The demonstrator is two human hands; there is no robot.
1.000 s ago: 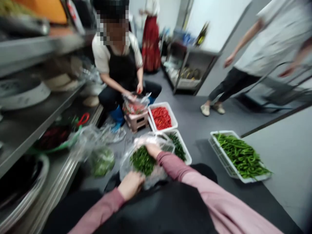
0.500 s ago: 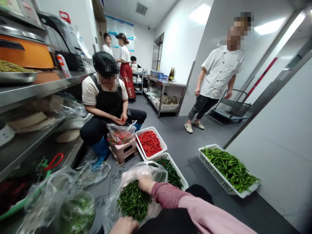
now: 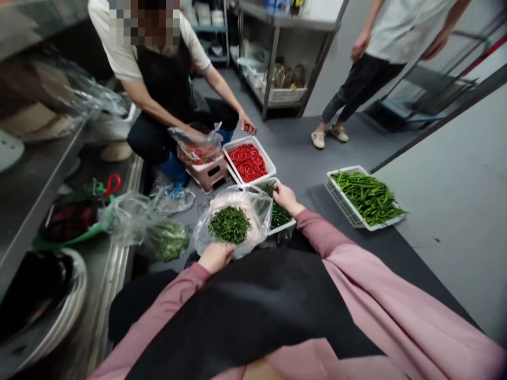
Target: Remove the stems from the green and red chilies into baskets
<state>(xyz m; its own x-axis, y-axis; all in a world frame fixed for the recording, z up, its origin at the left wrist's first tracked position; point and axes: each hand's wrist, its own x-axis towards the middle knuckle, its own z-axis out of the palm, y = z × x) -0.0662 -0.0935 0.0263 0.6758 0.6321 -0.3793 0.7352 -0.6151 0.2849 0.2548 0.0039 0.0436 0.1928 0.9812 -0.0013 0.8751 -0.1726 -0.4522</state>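
Nearest, the left hand (image 3: pixel 215 256) grips the near edge of a clear bag (image 3: pixel 237 211) of small green chillies (image 3: pixel 229 224). Just right and farther, the right hand (image 3: pixel 285 198), fingers curled, reaches over the white tray (image 3: pixel 285 227) of dark green chillies; whether it holds anything cannot be told. Beyond lies a tray of red chillies (image 3: pixel 248 161).

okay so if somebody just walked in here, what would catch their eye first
Probably the white tray of bright red chillies on the floor between the two seated people. Next, the clear bag of small green chillies, its near edge at the left hand, while the right hand reaches over a tray of dark green chillies.
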